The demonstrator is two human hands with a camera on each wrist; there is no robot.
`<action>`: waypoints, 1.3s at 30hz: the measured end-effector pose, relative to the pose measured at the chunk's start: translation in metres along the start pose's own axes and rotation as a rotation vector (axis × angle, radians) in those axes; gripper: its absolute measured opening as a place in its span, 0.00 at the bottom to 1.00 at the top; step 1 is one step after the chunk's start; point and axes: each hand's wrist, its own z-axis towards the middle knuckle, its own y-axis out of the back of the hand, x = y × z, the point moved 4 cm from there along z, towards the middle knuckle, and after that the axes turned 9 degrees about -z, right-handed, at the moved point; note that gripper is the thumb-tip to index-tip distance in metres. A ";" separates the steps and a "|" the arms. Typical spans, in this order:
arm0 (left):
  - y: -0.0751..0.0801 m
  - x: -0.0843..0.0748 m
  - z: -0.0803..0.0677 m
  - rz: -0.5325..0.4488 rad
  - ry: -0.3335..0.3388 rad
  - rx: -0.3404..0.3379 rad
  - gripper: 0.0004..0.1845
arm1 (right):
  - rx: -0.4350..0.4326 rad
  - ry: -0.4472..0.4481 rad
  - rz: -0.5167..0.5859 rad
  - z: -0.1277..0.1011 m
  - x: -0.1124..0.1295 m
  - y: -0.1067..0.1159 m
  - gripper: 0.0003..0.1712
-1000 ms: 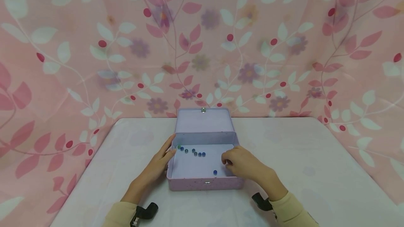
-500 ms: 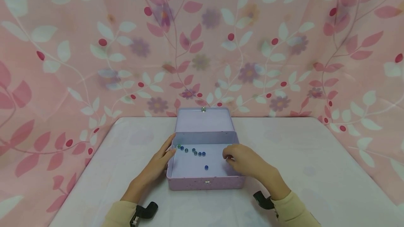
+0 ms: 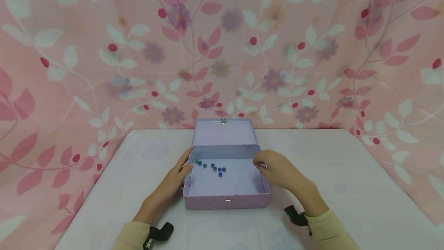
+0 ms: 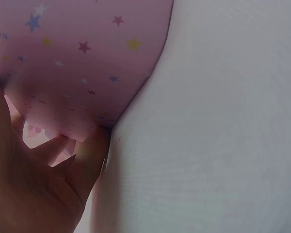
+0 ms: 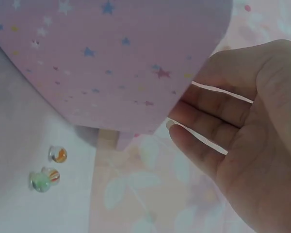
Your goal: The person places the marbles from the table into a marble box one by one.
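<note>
A lilac tin box [image 3: 227, 202] stands with its lid [image 3: 224, 132] raised at the back. Inside, several small glass marbles [image 3: 220, 174], mostly blue, lie towards the left and middle of the floor. My left hand [image 3: 173, 180] holds the box's left side, thumb at the rim and fingers along the outer wall. At the right rim is my right hand [image 3: 280, 169], fingers bent, with nothing visible in it. In the right wrist view, its fingers [image 5: 196, 150] are beside the star-printed wall, and a few marbles [image 5: 40, 182] show on the white surface outside the box.
A white cloth covers the table [image 3: 333, 188]. Behind its far edge hangs a pink floral curtain [image 3: 222, 68]. Black camera mounts [image 3: 296, 216] sit on both wrists, by the yellowish sleeves [image 3: 331, 230].
A blue marble has rolled leftwards and back across the box floor to the others. My right hand has moved from inside the box out to its right rim. The left hand stays put.
</note>
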 end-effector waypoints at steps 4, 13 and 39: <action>0.000 0.000 0.000 -0.012 0.001 0.001 0.29 | -0.050 -0.017 -0.022 -0.001 -0.007 0.004 0.09; -0.001 -0.002 -0.001 0.001 -0.011 0.003 0.29 | -0.023 -0.116 -0.092 -0.004 -0.032 0.004 0.06; 0.001 0.001 0.001 0.029 -0.025 -0.003 0.30 | 0.277 -0.256 -0.032 -0.014 -0.070 -0.035 0.03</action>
